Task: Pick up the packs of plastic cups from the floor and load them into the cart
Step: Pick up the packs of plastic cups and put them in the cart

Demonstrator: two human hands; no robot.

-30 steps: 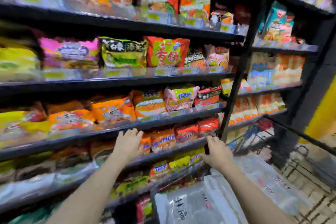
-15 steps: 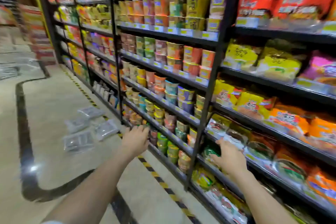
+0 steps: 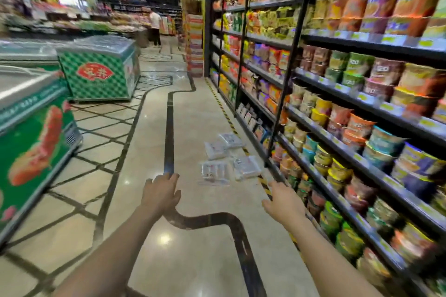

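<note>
While both hands were held out empty over the aisle, four packs of plastic cups (image 3: 226,159) could be counted on the floor (image 3: 193,108), bunched right at the foot of the noodle shelving (image 3: 350,108). Two lay nearer the hands, side by side: one (image 3: 214,171) further out from the shelving, one (image 3: 246,167) almost against its base. Two more were seen just beyond those, one (image 3: 215,150) and one (image 3: 231,140), the last touching the yellow-black floor tape (image 3: 223,109).

Handling-wise, pretty easy stuff would be expected: clear film bags of stacked cups, so light for their bulk, squashy rather than stiff, and probably a bit slippery on that polished floor. Cups crack if squeezed hard, so a grip across the narrow width, or by a bunched end of the film, would likely be safest. Exact cup count per pack couldn't be made out, too blurry.

The left hand (image 3: 161,194) was seen spread, fingers loose, nothing held. The right hand (image 3: 282,201) was likewise relaxed and holding nothing, just beside the shelving's lower edge. No cart was seen anywhere.
</note>
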